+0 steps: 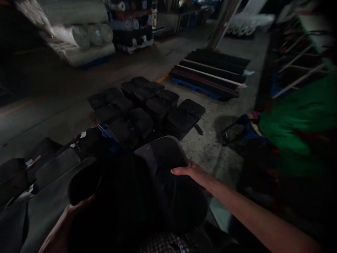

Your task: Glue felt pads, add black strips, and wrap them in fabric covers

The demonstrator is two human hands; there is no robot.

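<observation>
A large black fabric bag (pixel 171 175) with rounded, padded-looking edges is held up in front of my body; its middle is lost in deep shadow. My right hand (pixel 191 173) grips its right side, thumb on top and the other fingers hidden behind the edge. At the left end, my left hand (pixel 79 205) holds the bag from below, its fingertips mostly covered by the dark fabric. Just beyond lie several similar black bags (pixel 126 119), grouped in stacks near the floor. Grey-black bags (pixel 59 165) with white tags lie to the left of my left hand.
Dark fabric rolls (pixel 207 73) rest on a blue pallet ahead. Pale rolls (pixel 79 37) are piled at the back left, beside stacked darker rolls (pixel 131 24). A slanting pillar (pixel 223 23) rises behind. On the right is green cloth (pixel 297 119), near a metal rack (pixel 300 80).
</observation>
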